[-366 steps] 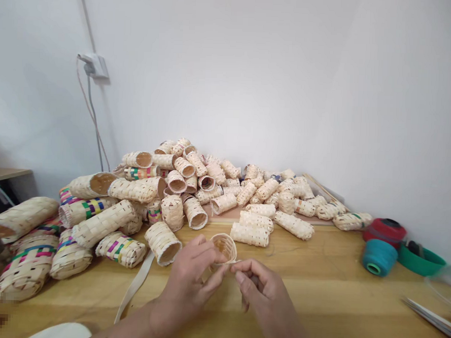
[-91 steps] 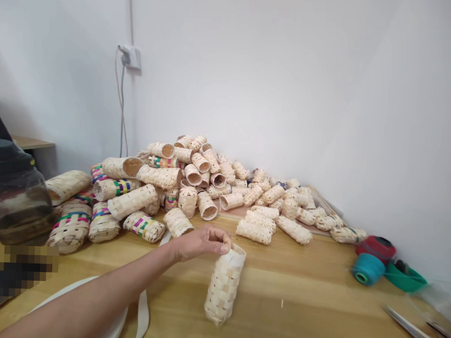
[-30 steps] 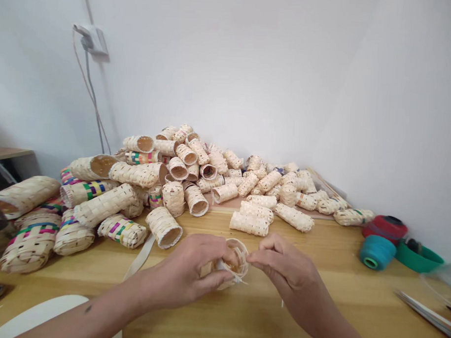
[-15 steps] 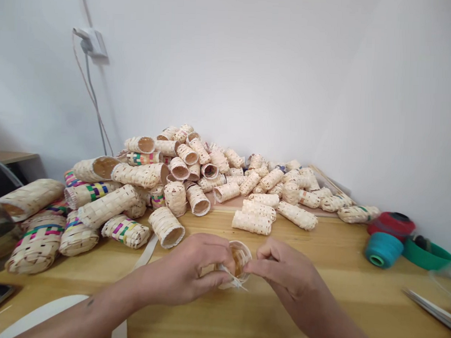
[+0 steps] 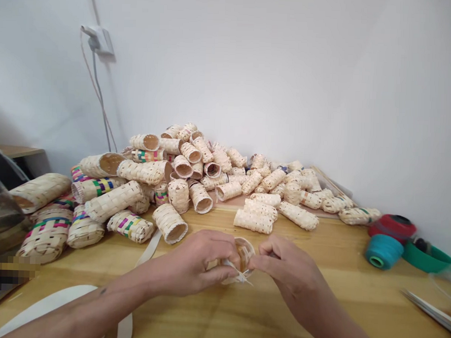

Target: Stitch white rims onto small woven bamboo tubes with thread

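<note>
A small woven basket (image 5: 245, 252) of pale flat strips is tipped so its round mouth faces up toward me. My left hand (image 5: 203, 259) has its thumb and fingers pinched over the left side of the rim. Short loose strip ends or thread stick out at the near side of the rim. At the right side of the mouth, my right hand (image 5: 288, 265) is closed, thumb against bent fingers, its tip close to or touching the rim. Whatever lies within those fingers is hidden.
A heap of similar woven baskets (image 5: 138, 171) lies along the wall, some with coloured strips. A white band (image 5: 54, 301) curls under my left forearm. To the right are a teal thread spool (image 5: 384, 252), a red spool (image 5: 391, 226), a green dish (image 5: 427, 257) and scissors (image 5: 430, 307).
The whole view has shifted slightly, moving the scene a little to the right. Both hands keep nearly the same grip at the basket's rim.
</note>
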The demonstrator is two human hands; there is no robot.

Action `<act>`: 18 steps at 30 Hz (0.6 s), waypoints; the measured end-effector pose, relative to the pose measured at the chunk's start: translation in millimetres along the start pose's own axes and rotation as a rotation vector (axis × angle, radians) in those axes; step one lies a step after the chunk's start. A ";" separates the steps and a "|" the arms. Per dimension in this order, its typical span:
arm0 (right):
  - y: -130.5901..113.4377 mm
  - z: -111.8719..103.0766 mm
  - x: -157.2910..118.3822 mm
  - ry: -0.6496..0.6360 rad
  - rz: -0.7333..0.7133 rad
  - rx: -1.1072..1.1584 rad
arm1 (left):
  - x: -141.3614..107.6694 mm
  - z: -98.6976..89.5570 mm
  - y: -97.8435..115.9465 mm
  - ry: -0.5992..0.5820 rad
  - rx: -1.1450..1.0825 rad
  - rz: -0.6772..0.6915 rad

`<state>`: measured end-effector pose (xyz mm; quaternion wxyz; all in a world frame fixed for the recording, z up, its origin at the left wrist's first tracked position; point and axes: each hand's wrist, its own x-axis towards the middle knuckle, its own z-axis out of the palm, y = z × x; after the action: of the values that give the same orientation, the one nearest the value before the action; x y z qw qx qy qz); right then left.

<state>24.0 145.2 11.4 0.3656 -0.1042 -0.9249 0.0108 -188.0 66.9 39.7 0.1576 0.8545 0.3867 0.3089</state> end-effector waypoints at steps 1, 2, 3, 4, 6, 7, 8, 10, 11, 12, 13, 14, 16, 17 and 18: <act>0.0 -0.6 0.8 0.008 -0.015 0.003 | -0.1 0.3 -0.5 0.000 -0.006 0.003; 0.1 -1.0 1.6 0.017 -0.022 0.010 | -0.1 0.7 -1.0 0.000 -0.013 0.001; 0.2 -1.1 2.2 0.023 -0.026 0.022 | 0.0 1.1 -1.5 -0.002 -0.020 -0.003; 0.5 -1.1 2.6 0.023 -0.023 0.036 | 0.1 1.4 -1.8 -0.004 -0.030 -0.008; 1.2 -1.0 3.1 0.018 -0.010 0.074 | 0.5 1.8 -2.2 -0.003 -0.057 -0.014; 1.6 -1.0 3.1 0.019 -0.008 0.092 | 0.7 1.8 -2.2 -0.001 -0.073 -0.015; 1.9 -1.0 3.1 0.020 -0.007 0.106 | 0.9 1.8 -2.1 0.001 -0.088 -0.015; 2.2 -0.8 3.1 0.020 -0.007 0.125 | 0.7 1.6 -2.1 -0.002 -0.098 -0.015; 2.1 -0.6 3.1 0.020 -0.003 0.134 | 0.5 1.6 -2.2 -0.003 -0.090 -0.015; 1.9 -0.4 3.1 0.015 0.009 0.140 | 0.1 1.7 -2.6 -0.005 -0.079 -0.016; 1.5 -0.2 3.2 0.011 0.018 0.147 | -0.3 1.9 -3.0 -0.006 -0.065 -0.016; 1.0 -0.1 3.3 0.010 0.023 0.154 | -0.6 2.1 -3.5 -0.008 -0.049 -0.016; -0.1 0.0 3.6 0.005 0.026 0.163 | -1.2 2.8 -4.5 -0.005 -0.025 -0.019; -0.6 -0.2 3.8 -0.002 0.027 0.162 | -1.3 3.1 -4.8 -0.001 -0.020 -0.020; -1.1 -0.5 4.0 -0.005 0.025 0.162 | -1.4 3.2 -5.0 0.003 -0.021 -0.019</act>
<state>21.2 144.9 14.6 0.3702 -0.0857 -0.9206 0.0903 -189.4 69.0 34.2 0.1691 0.8486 0.3918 0.3128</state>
